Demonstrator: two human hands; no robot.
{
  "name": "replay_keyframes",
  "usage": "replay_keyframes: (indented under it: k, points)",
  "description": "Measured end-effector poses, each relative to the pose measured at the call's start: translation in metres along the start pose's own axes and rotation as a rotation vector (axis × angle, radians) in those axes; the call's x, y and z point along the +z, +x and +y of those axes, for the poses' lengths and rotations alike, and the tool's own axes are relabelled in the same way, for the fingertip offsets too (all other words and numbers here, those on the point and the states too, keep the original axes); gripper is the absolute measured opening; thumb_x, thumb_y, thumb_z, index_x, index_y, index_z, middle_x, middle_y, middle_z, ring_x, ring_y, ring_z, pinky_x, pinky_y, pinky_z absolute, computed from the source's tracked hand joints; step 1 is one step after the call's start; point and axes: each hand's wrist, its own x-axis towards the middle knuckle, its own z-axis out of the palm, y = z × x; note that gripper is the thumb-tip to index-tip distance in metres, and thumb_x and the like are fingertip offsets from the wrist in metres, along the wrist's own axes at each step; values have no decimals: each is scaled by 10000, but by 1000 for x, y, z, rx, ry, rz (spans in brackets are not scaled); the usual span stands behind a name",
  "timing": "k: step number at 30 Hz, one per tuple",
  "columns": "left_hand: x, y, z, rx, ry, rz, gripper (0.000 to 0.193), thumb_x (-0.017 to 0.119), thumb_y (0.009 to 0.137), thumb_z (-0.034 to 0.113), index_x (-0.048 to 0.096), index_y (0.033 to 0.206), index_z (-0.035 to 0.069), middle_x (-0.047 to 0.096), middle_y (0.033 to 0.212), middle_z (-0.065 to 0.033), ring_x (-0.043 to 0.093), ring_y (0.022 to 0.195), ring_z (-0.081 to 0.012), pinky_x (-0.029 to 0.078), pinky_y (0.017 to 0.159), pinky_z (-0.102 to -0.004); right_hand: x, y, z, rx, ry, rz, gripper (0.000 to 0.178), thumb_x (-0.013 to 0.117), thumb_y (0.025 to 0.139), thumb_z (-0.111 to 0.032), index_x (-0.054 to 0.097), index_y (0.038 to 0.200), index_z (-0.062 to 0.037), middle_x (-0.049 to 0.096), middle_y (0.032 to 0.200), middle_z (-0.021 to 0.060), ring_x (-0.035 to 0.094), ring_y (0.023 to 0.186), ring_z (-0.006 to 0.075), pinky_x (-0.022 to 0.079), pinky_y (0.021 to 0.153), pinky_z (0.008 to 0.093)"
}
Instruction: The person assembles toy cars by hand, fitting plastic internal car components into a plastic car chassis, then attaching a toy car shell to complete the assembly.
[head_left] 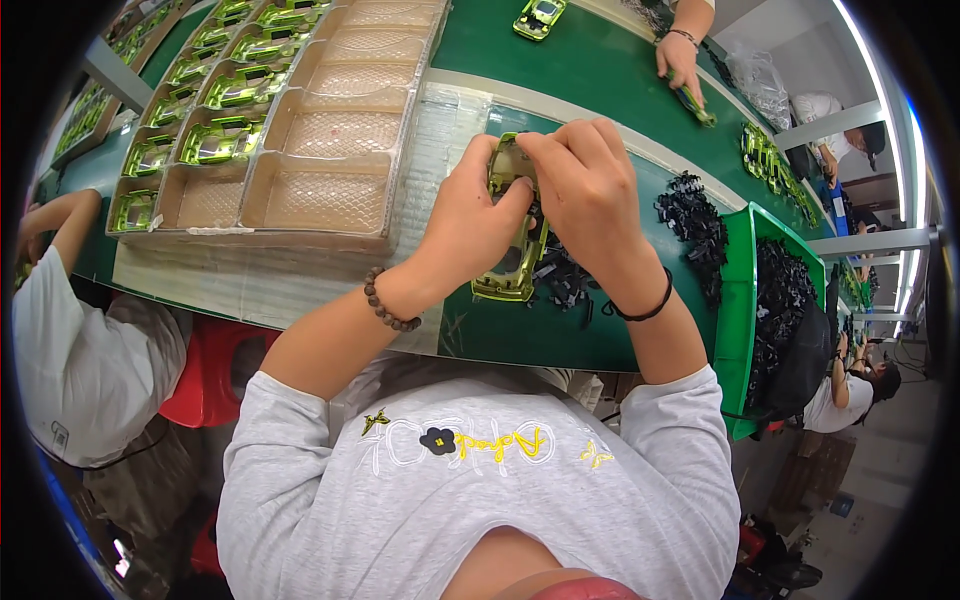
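Hands: two [460, 222]. Held green car shell [512, 272]: one. Green bin [735, 300]: one. Loose black-part heaps [692, 225]: two.

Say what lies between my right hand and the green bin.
Head view: a heap of black parts lies between your right hand and the bin.

A red stool [198, 388] shows beside a white-shirted co-worker [92, 352] at left; a crumpled clear bag [757, 80] lies upper right.
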Motion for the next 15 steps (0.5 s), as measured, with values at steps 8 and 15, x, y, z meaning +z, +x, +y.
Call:
replay_keyframes:
  k: [8,15]
  points:
    - [5,-3,-1,-37,-113,-29,222,524,836,68,458,1033,-11,608,804,-91,625,651,-135,499,562,-272,-13,8,15,218,205,-145,188,659,679,-49,652,866,-63,578,822,87,553,785,278,458,698,353]
    - [5,-5,8,-6,-105,-100,203,500,858,18,463,1057,2,567,886,-64,564,741,-91,528,597,-253,-17,6,18,215,308,-226,157,655,741,-83,685,882,-22,659,784,149,627,691,299,497,632,339]
